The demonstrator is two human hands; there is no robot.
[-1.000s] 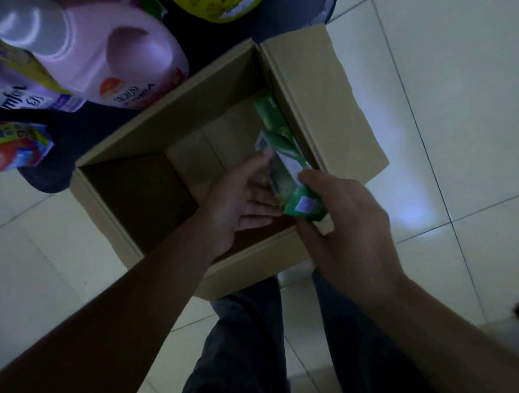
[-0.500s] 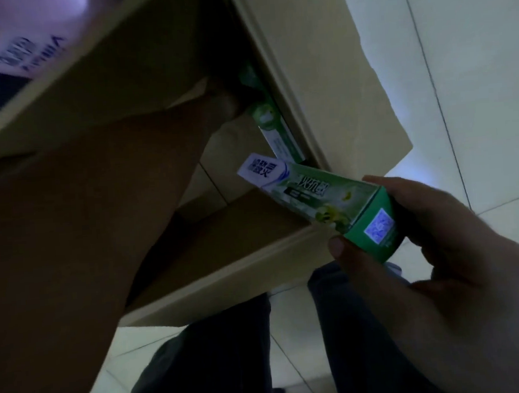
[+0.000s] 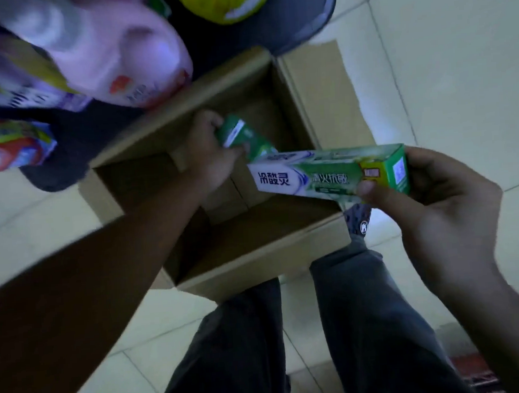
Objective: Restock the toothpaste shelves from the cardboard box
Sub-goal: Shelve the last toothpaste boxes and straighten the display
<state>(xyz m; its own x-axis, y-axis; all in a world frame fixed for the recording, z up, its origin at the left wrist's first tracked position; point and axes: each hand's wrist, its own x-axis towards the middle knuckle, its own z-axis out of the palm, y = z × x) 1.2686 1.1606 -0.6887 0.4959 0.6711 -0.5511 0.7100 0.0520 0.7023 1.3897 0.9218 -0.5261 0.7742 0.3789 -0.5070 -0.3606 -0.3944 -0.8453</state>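
An open cardboard box (image 3: 256,251) stands on the tiled floor in front of my legs. My right hand (image 3: 431,215) holds a green and white toothpaste carton (image 3: 321,173) by its right end, lying flat above the box's right side. Inside the box, my left hand (image 3: 212,156) grips a second green toothpaste carton (image 3: 241,133), its end tilted up. The box's floor shows bare cardboard around that hand.
A pink detergent jug (image 3: 125,58), purple and orange refill bags (image 3: 12,146) and a yellow-green container (image 3: 223,2) sit on a dark base (image 3: 295,19) behind the box. The box's right flap (image 3: 328,99) lies open over pale floor tiles.
My left hand has taken hold of a second carton deep in the box and tipped it up. My right hand has turned its carton level, above the box's right side.
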